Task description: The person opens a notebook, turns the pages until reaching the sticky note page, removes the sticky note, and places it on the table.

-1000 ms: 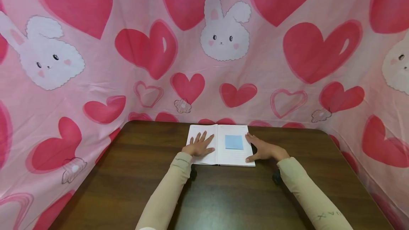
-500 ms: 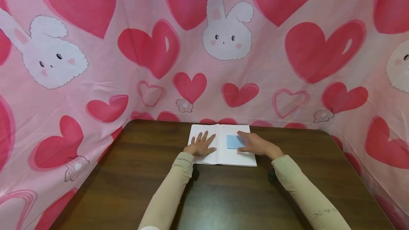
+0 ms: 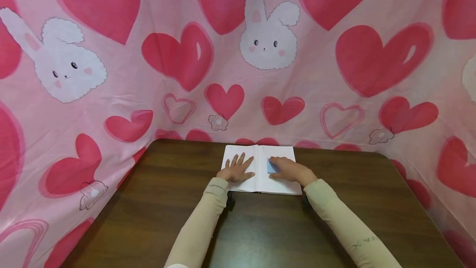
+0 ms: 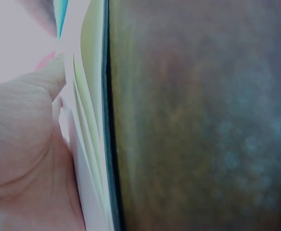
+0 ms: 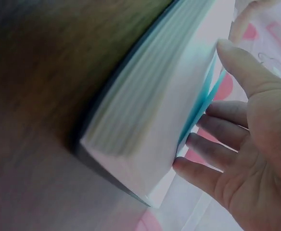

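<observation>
An open notebook [image 3: 263,151] with white pages and a dark cover lies near the far edge of the table. My left hand [image 3: 236,171] rests on its left page, fingers spread. A square blue paper, like a sticky note [image 3: 271,166], lies on the right page, mostly hidden under my right hand [image 3: 290,169]. In the right wrist view, fairly straight fingertips touch the page and the blue paper [image 5: 200,110], whose edge stands slightly off the page. The thumb there reaches to the page's near side. The left wrist view shows my palm [image 4: 22,144] beside the notebook's near edge.
The dark wooden table [image 3: 267,230] extends toward me and to both sides. A pink cloth [image 3: 312,82] printed with hearts and rabbits hangs behind the table and along its sides.
My right hand has moved left from the notebook's right edge onto the page, covering most of the blue paper. The left hand has stayed on the left page.
</observation>
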A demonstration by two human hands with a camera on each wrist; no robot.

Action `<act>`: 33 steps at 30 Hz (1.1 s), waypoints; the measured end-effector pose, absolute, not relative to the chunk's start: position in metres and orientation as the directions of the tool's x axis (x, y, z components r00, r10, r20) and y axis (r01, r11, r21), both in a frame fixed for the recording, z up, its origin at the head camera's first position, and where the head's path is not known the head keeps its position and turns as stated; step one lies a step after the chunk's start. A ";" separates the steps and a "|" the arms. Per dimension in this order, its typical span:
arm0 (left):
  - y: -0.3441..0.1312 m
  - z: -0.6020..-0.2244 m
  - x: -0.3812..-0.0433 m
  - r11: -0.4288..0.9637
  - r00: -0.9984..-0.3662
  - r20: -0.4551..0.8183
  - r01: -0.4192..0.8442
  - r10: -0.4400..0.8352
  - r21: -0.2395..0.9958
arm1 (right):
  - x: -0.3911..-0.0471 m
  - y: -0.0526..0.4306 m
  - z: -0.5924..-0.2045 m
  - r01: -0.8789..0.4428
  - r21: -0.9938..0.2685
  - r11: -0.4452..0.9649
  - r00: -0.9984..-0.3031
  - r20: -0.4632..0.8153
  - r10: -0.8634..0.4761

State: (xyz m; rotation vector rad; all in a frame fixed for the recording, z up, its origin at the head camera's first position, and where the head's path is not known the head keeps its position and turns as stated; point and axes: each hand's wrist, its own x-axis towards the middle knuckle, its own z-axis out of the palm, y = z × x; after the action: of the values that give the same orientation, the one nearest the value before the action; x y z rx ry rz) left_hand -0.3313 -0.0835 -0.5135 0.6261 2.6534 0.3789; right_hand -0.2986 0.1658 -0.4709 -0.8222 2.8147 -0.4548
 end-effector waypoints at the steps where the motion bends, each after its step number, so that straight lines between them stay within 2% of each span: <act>1: -0.083 -0.510 -0.329 0.865 -0.825 -0.307 0.372 0.474 0.337 | -0.298 0.166 -0.471 -0.496 -0.322 0.806 -0.834 -0.082 -0.546; 6: -0.083 -0.508 -0.328 0.862 -0.828 -0.294 0.374 0.477 0.343 | -0.298 0.160 -0.471 -0.491 -0.258 0.832 -0.842 -0.104 -0.529; 13: -0.083 -0.514 -0.332 0.860 -0.828 -0.298 0.366 0.475 0.354 | -0.297 0.143 -0.472 -0.510 -0.156 0.846 -0.850 -0.060 -0.524; 18: -0.083 -0.512 -0.331 0.861 -0.829 -0.296 0.365 0.473 0.354 | -0.295 0.140 -0.472 -0.507 -0.146 0.849 -0.855 -0.043 -0.518; 23: -0.083 -0.507 -0.327 0.852 -0.828 -0.288 0.364 0.481 0.375 | -0.296 0.142 -0.473 -0.518 -0.138 0.844 -0.854 0.042 -0.518; 33: -0.084 -0.512 -0.329 0.851 -0.833 -0.280 0.358 0.477 0.385 | -0.294 0.144 -0.473 -0.532 -0.208 0.821 -0.846 0.090 -0.525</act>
State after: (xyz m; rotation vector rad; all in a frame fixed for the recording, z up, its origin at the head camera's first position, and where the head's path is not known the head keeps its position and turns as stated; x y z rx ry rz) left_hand -0.3288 -0.0838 -0.5122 0.6233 2.6586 0.4520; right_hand -0.2944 0.1438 -0.4727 -0.8783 3.0246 -0.3593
